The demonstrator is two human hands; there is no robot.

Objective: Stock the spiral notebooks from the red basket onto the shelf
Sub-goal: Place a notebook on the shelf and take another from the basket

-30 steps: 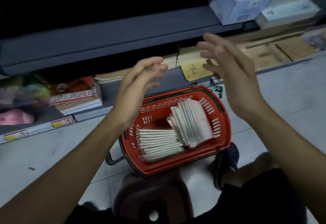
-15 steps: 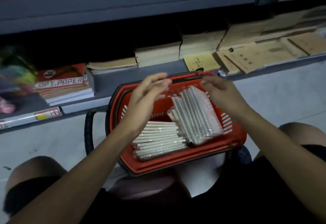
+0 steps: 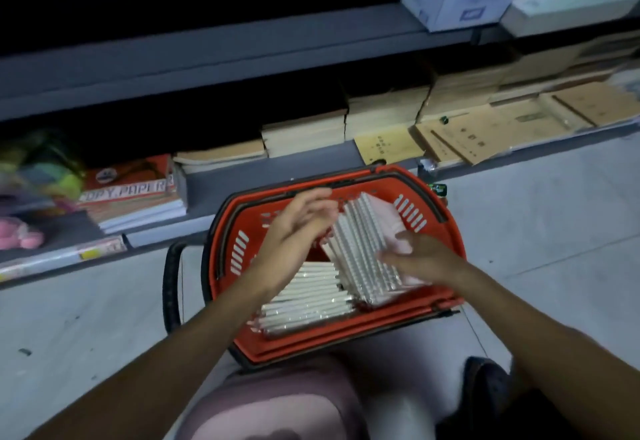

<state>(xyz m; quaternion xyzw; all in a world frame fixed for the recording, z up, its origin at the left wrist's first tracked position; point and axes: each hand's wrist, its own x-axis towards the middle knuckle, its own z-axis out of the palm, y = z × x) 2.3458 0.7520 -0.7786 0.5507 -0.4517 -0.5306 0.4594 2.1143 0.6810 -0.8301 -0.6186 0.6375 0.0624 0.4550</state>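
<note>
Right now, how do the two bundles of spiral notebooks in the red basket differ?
1. The near bundle lies low with its notebooks running crosswise; the far bundle stands higher and tilted, its spiral bindings facing up.
2. The right hand rests on the far bundle and the left hand reaches its other side; nothing touches the near bundle.
Both sit inside the red basket.

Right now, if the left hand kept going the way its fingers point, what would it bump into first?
Probably the leaning stack of spiral notebooks in the red basket. The left hand points right at them, though depth is unclear.
</note>
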